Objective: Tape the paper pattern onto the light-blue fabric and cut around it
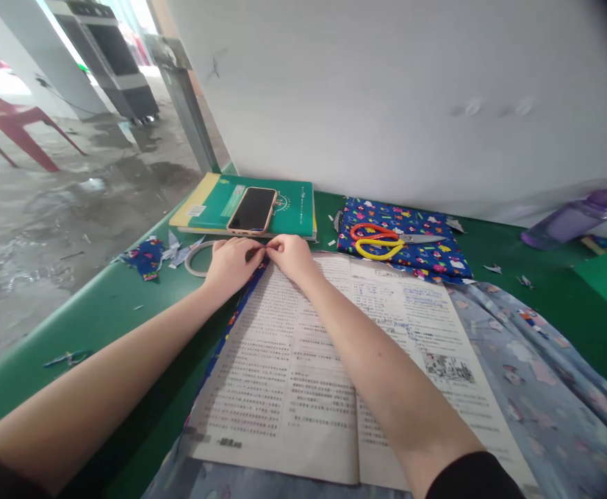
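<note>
An open printed sheet (324, 374) lies on patterned cloth (526, 360), whose blue edge shows along the sheet's left side. At the sheet's top left corner my left hand (235, 263) and my right hand (290, 258) meet, fingertips pinched together on the blue edge of the cloth. A roll of tape (195, 260) lies flat just left of my left hand. Scissors with red and yellow handles (379, 242) rest on a folded blue patterned cloth (428, 260) beyond the sheet.
Behind my hands, a phone (253, 210) lies on green books (298, 204). Cloth and paper scraps (147, 258) are at the left, on the green table (173, 312). A purple bottle (574, 220) stands tilted in view at the right, near the white wall (386, 104).
</note>
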Demonstrator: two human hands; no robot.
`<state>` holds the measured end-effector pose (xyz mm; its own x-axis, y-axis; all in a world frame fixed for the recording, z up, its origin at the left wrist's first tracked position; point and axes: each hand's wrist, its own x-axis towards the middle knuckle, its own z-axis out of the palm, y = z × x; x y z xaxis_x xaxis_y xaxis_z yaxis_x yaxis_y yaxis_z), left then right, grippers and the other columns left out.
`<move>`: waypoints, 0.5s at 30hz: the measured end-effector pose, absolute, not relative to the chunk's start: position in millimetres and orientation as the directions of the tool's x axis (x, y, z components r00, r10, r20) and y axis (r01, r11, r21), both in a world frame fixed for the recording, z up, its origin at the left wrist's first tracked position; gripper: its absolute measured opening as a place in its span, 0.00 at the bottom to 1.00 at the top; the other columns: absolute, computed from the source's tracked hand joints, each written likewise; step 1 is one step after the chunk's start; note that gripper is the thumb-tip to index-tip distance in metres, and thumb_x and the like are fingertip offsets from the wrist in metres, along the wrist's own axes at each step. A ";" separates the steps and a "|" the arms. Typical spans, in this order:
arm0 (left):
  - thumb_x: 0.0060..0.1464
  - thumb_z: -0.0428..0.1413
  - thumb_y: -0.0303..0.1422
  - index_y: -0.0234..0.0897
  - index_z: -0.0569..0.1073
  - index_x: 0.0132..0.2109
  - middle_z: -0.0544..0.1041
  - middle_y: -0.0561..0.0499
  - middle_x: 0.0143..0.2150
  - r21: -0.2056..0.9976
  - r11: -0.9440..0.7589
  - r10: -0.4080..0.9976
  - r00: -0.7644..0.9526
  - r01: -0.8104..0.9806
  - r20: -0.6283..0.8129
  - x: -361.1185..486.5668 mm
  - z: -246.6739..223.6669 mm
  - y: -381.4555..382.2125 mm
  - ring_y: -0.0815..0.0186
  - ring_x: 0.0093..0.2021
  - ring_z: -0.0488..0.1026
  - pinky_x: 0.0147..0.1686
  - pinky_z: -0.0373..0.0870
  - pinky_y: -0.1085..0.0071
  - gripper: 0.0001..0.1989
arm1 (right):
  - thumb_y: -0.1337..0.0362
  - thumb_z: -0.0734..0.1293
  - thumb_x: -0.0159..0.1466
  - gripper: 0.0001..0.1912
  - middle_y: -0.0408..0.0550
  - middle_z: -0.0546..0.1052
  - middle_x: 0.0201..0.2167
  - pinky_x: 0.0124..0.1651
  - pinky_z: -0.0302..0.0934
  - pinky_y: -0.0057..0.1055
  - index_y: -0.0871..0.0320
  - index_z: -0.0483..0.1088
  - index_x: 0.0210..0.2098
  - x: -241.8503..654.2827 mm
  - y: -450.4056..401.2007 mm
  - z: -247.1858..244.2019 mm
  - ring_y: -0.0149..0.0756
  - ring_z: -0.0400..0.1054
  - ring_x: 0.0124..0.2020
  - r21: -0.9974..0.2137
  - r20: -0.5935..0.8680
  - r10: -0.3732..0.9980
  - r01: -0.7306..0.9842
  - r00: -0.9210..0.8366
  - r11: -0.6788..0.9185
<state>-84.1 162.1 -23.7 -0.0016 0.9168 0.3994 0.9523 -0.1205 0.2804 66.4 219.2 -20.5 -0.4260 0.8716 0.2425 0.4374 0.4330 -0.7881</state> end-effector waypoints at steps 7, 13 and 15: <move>0.58 0.49 0.38 0.39 0.75 0.35 0.79 0.50 0.35 0.333 -0.080 0.940 -0.040 0.940 0.340 -85.2 -21.0 163.3 0.58 0.38 0.74 0.45 0.61 0.60 0.12 | 0.66 0.67 0.57 0.08 0.45 0.77 0.26 0.36 0.59 0.28 0.58 0.79 0.34 66.4 219.2 -22.3 0.32 0.68 0.29 -0.776 0.254 0.853 0.431 -0.455 0.461; 0.59 0.48 0.37 0.38 0.73 0.35 0.78 0.50 0.33 0.322 -0.085 0.930 -0.040 0.943 0.365 -85.3 -22.6 163.7 0.59 0.36 0.74 0.44 0.60 0.60 0.11 | 0.67 0.65 0.58 0.09 0.46 0.78 0.27 0.37 0.59 0.29 0.59 0.78 0.33 66.1 218.8 -19.6 0.34 0.69 0.30 -0.758 0.236 0.875 0.483 -0.423 0.438; 0.59 0.48 0.37 0.38 0.73 0.36 0.78 0.51 0.33 0.331 -0.093 0.928 -0.038 0.939 0.370 -85.9 -23.9 164.0 0.60 0.35 0.74 0.45 0.60 0.61 0.11 | 0.67 0.65 0.58 0.09 0.47 0.78 0.28 0.37 0.59 0.29 0.59 0.78 0.33 65.7 218.4 -18.3 0.34 0.69 0.30 -0.759 0.224 0.879 0.490 -0.422 0.429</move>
